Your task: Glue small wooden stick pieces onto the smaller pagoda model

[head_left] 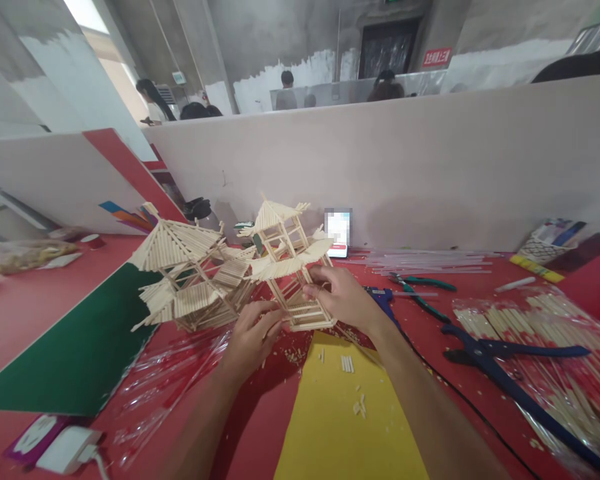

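Note:
A small pavilion model (291, 259) made of thin wooden sticks, with two roof tiers, leans slightly between my hands. My right hand (341, 297) grips one of its posts on the right side, fingers curled around the frame. At the lower left corner of the base, my left hand (257, 330) has its fingers bent and pressed against the sticks. Left of it stands a second, wider stick pavilion (187, 280) with a pointed roof. Below my hands, short cut stick pieces (347, 364) lie on a yellow sheet (325, 427).
A blue glue gun (383, 300), green-handled pliers (423, 293) and a large blue cutter (500, 363) lie to the right, beside bagged sticks (575, 360). Clear glue sticks (425, 260) and a lit phone (338, 232) are behind. A green board (80, 347) lies left.

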Demonstrator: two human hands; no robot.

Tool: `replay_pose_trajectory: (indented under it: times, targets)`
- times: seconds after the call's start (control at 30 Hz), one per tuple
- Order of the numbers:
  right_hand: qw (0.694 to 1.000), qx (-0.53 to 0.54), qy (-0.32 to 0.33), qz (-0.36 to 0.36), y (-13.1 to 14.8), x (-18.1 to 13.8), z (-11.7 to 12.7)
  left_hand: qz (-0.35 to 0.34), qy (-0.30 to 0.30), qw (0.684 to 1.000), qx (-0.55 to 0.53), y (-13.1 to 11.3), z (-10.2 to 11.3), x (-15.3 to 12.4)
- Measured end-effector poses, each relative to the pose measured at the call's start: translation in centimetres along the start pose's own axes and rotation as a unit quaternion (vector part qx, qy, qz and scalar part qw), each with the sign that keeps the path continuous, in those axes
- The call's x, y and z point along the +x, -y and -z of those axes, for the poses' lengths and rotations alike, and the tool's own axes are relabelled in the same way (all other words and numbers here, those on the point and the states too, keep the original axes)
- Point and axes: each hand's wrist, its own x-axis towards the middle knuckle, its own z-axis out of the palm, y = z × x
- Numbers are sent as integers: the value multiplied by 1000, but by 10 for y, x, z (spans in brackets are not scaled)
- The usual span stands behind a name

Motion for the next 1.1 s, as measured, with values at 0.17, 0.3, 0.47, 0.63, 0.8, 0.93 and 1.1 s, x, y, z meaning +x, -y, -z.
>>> replay_pose_trajectory:
  times: [0.17,0.3,0.47,0.63,0.8,0.93,1.1]
  targets:
    - [1000,-20,-7,8,1,0,-3,38,-17,999,-33,3,-2,-1]
    - [999,-41,-16,21,1,1,-8,60,-14,997,-52,4,-1,-1]
    - [998,-52,-26,19,1,2,-10,51,-13,997,-50,6,0,0]
    - [998,-55,-36,15,0,2,-9,24,-7,999,-36,7,1,-1]
    - [997,-67,-42,19,-1,2,-8,10,-2,999,-31,8,2,-2]
    - [998,-56,-37,16,-1,1,-8,9,-2,999,-31,8,1,-2]
    - [998,-53,-34,17,-1,1,-8,2,-7,1000,-21,8,1,-1]
